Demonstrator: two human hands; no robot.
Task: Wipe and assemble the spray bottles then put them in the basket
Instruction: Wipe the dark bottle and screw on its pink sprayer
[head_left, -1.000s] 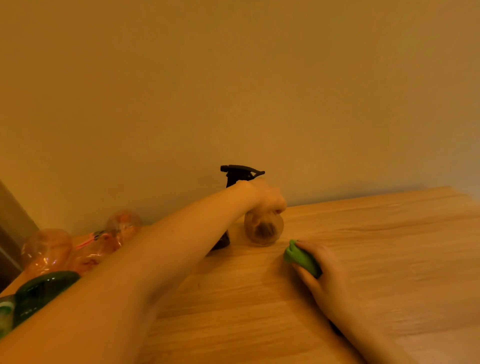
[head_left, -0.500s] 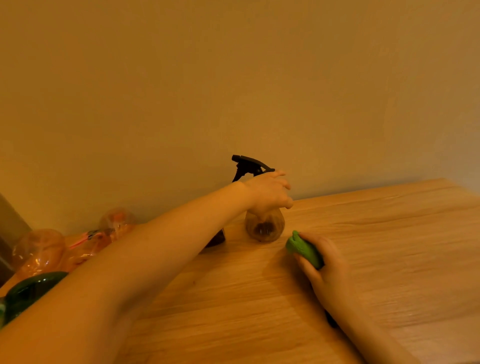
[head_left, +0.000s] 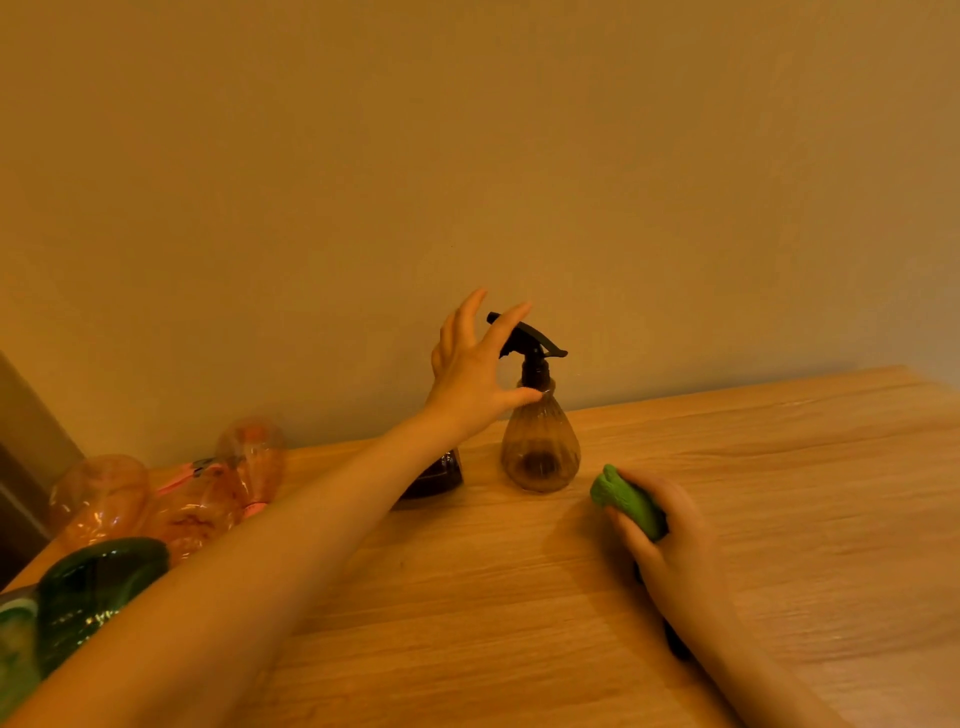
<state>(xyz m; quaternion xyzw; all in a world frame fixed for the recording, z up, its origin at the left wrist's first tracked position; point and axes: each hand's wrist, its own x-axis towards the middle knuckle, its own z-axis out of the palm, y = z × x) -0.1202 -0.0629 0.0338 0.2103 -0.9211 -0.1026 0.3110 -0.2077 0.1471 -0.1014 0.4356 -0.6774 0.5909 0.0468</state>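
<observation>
Spray bottle (head_left: 540, 441) upright on table (head_left: 727, 493), black trigger head on. Left hand (head_left: 470, 374) beside neck, fingers spread, holding nothing. Right hand (head_left: 670, 525) grips green cloth (head_left: 626, 501).

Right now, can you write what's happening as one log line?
left hand: open beside brown spray bottle | right hand: grips green cloth | bottle: upright on table, black sprayer on

Translucent ribbed plastic bottle (head_left: 540, 441) on a matt wood-grain table (head_left: 727, 519).
</observation>
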